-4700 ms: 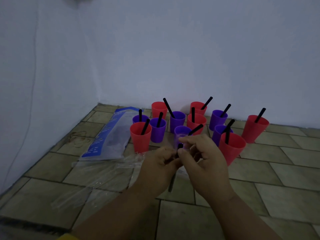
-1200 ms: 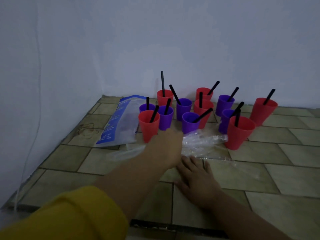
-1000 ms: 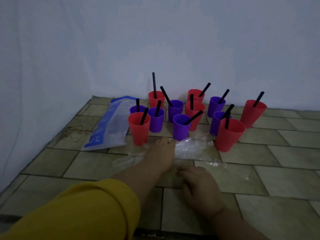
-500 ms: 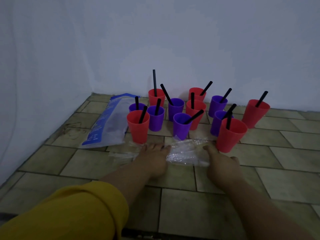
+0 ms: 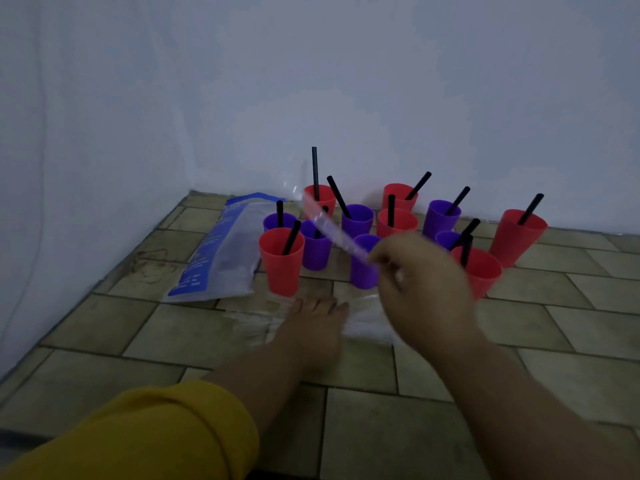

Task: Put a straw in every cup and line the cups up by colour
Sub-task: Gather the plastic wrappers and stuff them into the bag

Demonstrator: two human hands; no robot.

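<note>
— Where are the cups sitting?
— They're standing clustered on the floor by the wall, red and purple mixed, black straws sticking out.
— And the hands?
— The right hand is pinching a clear wrapper; the left hand is lying flat on a plastic sheet.

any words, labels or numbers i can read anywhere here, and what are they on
Plastic bag left of the cups: white print on blue along its edge, too blurred to read.
Cups, straws and the clear wrapper in the right hand: no text visible.
Nothing else in view carries writing, so no text can be quoted.
</note>
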